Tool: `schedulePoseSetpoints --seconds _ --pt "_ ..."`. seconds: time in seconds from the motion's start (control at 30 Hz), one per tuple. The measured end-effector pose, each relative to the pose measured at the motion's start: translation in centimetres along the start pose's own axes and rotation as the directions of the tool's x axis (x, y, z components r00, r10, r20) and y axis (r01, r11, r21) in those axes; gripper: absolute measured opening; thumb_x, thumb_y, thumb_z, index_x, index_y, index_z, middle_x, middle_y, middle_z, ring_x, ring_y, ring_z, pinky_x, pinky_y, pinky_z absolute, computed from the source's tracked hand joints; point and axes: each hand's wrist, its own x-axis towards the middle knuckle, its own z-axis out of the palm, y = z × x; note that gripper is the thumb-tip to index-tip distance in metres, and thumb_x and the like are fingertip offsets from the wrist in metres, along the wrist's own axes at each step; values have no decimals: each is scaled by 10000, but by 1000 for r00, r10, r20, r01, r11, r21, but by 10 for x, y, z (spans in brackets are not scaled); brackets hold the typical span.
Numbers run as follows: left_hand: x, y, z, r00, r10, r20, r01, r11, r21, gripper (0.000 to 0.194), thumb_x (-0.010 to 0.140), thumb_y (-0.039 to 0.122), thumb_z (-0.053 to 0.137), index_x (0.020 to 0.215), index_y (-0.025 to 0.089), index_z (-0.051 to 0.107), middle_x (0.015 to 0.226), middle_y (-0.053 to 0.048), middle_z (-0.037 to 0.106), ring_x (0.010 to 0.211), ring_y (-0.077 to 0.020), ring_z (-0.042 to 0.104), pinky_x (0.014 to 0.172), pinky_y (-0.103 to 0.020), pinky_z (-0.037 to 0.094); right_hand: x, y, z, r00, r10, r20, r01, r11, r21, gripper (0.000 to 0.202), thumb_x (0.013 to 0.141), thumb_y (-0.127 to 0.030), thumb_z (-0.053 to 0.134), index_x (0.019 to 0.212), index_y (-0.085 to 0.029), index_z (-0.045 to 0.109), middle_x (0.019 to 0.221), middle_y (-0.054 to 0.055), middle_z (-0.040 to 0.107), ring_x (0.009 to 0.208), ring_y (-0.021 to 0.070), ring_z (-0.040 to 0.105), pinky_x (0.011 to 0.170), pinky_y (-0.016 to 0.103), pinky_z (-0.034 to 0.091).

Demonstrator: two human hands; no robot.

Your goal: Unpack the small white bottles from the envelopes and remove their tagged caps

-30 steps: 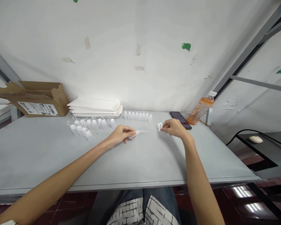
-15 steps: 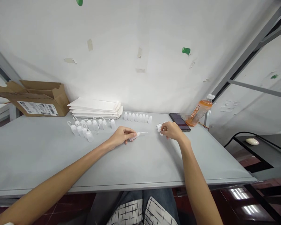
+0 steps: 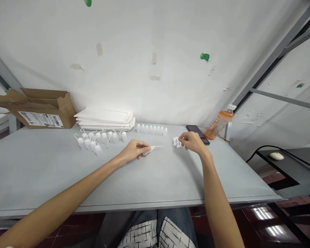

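Note:
My left hand (image 3: 136, 151) is closed around a small white squeeze bottle (image 3: 147, 151), tilted so its thin white tail points right. Most of the bottle's body is hidden by the fingers. At the right, a little heap of small white caps (image 3: 176, 142) lies on the table. My right hand (image 3: 192, 142) pinches at the heap's right edge, its fingertips on a white cap that they partly hide. Behind, between the hands, stands a row of several uncapped white bottles (image 3: 154, 130). Left of my left hand is a group of bottles with looped straps (image 3: 93, 146).
A stack of white envelopes (image 3: 105, 119) and an open cardboard box (image 3: 46, 113) stand along the wall at the left. A phone (image 3: 196, 132) and an orange drink bottle (image 3: 219, 123) sit beyond my right hand. The grey table's front edge (image 3: 144, 206) runs before my knees.
My right hand has shifted slightly right and up, uncovering more of the cap heap. My left hand keeps the squeeze bottle in the same place.

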Motion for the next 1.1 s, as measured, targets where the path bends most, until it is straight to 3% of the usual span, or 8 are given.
schedulePoseSetpoints --seconds 0.13,0.27,0.43,0.67,1.1 --pt "0 0 1 1000 1 -19 -1 1000 -8 386 755 489 695 879 126 736 740 -56 647 685 -145 566 484 -208 417 -1 -7 2 990 -49 -131 70 985 157 210 827 -317 556 726 -165 658 565 11 648 426 102 506 485 227 362" --pt "-1 2 4 998 17 -66 -15 999 32 405 738 495 703 901 125 734 754 -56 646 677 -145 560 468 -209 414 -2 -27 19 988 -150 -45 157 929 336 274 841 -393 565 755 -153 667 601 17 633 437 94 478 470 228 363" --pt "-2 7 5 995 9 -95 -3 998 61 424 735 510 690 905 125 736 743 -54 649 634 -137 551 455 -210 408 -5 -41 40 955 -286 73 247 909 336 252 837 -399 598 846 -176 715 747 19 646 498 79 472 504 228 370" --pt "-2 5 4 996 39 -74 -34 997 72 428 744 523 688 919 137 744 803 -68 670 679 -150 562 472 -216 414 -6 -42 48 924 -340 176 241 874 422 215 833 -354 619 849 -170 729 675 -6 595 499 70 424 512 233 344" --pt "-1 2 6 998 17 -58 -8 990 138 483 738 559 682 963 138 753 893 -92 698 719 -168 568 479 -220 383 -2 -41 44 916 -399 50 375 893 248 121 818 -175 621 742 -156 712 717 25 676 618 112 537 603 250 387"
